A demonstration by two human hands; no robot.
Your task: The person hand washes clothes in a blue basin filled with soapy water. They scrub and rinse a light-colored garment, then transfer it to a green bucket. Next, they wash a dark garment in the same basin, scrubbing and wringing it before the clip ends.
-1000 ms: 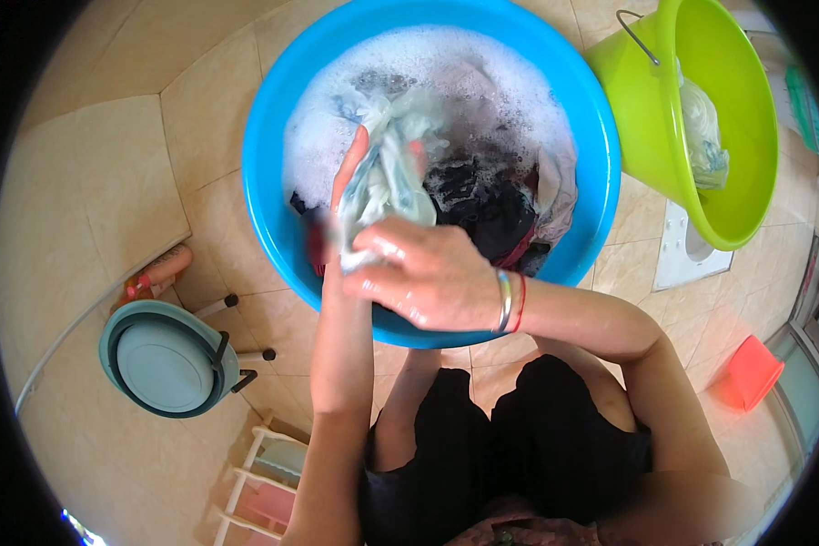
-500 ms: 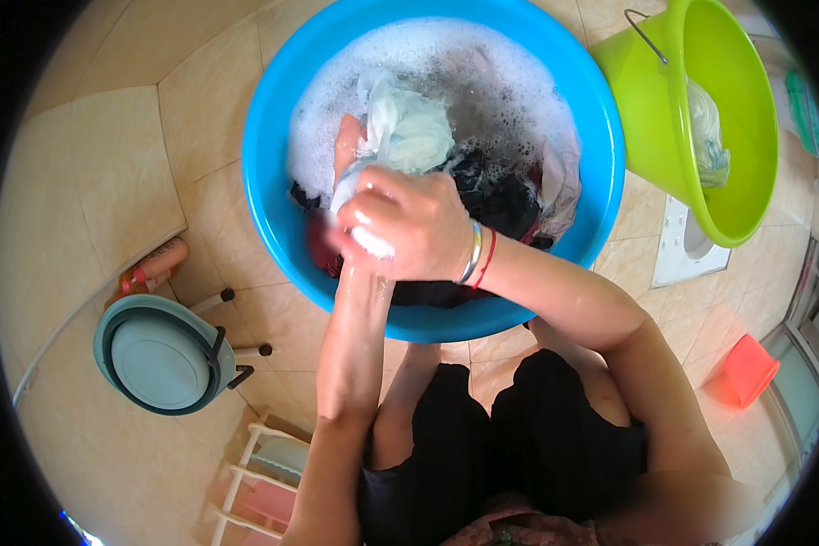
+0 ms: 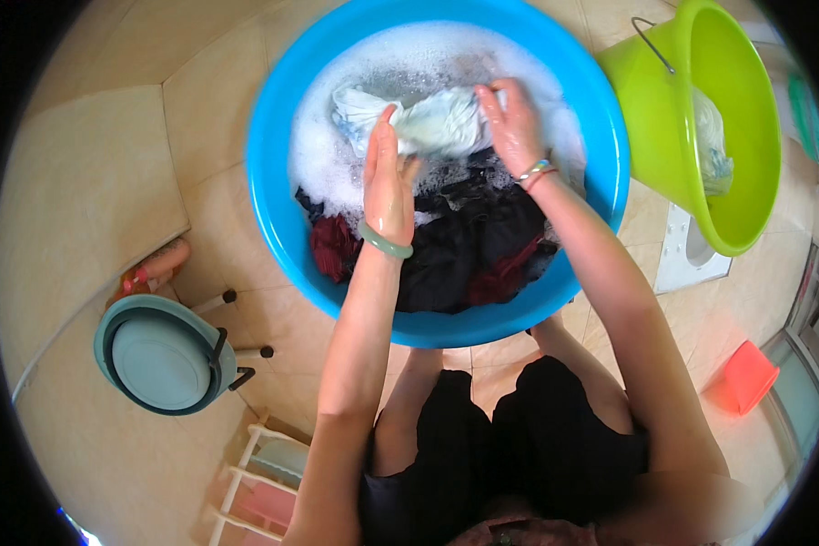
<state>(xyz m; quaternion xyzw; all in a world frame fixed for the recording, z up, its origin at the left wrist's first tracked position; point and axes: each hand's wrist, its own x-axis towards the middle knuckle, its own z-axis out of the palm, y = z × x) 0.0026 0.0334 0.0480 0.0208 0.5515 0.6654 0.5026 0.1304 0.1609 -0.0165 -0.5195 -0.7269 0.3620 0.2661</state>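
The head view (fisheye) looks steeply down.

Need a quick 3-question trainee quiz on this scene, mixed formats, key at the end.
1. Fill in: in the picture, the green bucket is to the ____ of the blue tub.
2. True or false: the green bangle is on the wrist of the left hand.
3. The right hand is nearest to: A) the green bucket; B) the white cloth in the blue tub; C) the green bangle.

Key: 1. right; 2. true; 3. B
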